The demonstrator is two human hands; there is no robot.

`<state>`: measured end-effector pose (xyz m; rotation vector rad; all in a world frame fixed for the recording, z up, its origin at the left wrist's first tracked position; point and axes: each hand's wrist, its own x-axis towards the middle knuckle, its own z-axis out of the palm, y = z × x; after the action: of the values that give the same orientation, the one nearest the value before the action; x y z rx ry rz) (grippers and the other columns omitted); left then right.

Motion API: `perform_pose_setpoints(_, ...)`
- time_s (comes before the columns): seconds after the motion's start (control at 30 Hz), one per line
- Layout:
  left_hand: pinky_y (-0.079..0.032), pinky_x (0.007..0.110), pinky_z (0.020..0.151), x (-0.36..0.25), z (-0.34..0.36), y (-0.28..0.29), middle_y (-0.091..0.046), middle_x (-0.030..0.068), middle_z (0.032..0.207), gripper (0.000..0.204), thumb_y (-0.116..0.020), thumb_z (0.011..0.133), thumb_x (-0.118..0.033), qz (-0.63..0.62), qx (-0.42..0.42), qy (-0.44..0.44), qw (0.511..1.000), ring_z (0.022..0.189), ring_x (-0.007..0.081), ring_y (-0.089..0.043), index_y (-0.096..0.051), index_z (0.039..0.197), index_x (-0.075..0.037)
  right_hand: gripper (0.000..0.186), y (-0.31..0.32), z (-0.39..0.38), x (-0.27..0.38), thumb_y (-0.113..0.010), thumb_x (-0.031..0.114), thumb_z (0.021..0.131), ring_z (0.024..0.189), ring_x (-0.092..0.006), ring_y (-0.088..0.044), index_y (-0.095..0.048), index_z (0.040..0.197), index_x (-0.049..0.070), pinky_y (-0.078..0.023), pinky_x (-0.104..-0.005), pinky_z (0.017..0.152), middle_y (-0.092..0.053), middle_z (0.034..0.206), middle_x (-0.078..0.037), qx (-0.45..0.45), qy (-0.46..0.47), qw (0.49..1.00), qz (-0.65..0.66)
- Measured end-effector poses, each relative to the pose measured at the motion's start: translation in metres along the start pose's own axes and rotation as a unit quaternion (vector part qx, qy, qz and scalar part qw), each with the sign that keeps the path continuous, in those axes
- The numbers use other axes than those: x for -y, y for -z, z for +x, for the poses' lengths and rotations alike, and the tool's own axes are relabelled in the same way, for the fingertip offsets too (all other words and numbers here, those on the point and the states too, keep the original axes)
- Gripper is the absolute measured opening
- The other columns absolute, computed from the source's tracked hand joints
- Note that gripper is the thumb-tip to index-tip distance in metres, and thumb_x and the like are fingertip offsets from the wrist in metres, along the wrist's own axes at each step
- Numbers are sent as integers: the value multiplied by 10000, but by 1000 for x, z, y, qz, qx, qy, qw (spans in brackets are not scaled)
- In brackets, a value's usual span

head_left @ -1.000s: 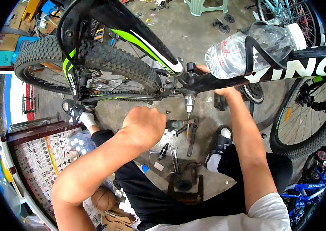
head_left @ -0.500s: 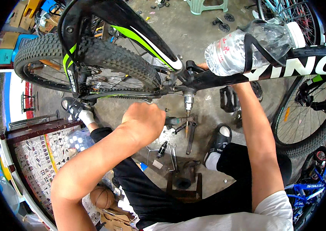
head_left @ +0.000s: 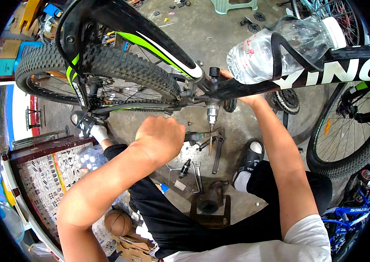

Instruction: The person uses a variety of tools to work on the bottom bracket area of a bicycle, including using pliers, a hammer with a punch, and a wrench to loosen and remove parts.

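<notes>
My left hand (head_left: pixel 161 135) is closed in a fist just below the bike chain (head_left: pixel 143 108), near the knobby rear tyre (head_left: pixel 126 65). A bit of metal shows at its knuckles, but what it grips is hidden. My right hand (head_left: pixel 247 99) reaches behind the black frame tube (head_left: pixel 261 88). Only its wrist side and a little of the fingers beyond the tube show. Beside it is a black pedal (head_left: pixel 230 105). A silver stepped cylinder (head_left: pixel 212 113) points down from the frame joint between my hands. Above the tube, a clear water bottle (head_left: pixel 259 52) sits in a black cage.
On the floor below lie wrenches (head_left: pixel 198 177), a hammer (head_left: pixel 217 190) and a chainring (head_left: pixel 287 101). The front wheel (head_left: pixel 346 131) stands at right, beside a blue bike (head_left: pixel 346 218). At left is a paper-covered table (head_left: pixel 41 183); a basketball (head_left: pixel 118 223) sits near it.
My right hand and forearm have moved left along the tube, and the pedal has shifted left beside it. The chainring shows more now. My left fist has barely moved.
</notes>
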<state>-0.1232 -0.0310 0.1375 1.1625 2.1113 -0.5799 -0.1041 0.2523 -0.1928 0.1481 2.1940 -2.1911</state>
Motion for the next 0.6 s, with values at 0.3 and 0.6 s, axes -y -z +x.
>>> perform_pose_setpoints(0.3,-617,422,775,-3,-2,6,-776,167,968,200,-667,885,-192,4,18,6,1000,915,330,-772,-801,946,-56,459,-7,-11,26,-602,142,1020,1256,-217,-563,-525,1449,-2,-382,-358,1138,-623,1349,-119,7,112,935,-337)
perform_pose_setpoints(0.6,-619,413,772,-2,-3,4,-783,152,971,195,-637,876,-123,0,19,0,1000,922,316,-775,-808,954,-72,467,-12,-20,20,-728,378,987,1011,-154,-570,-647,1256,6,-474,-323,975,-639,1124,-32,-162,-98,981,45)
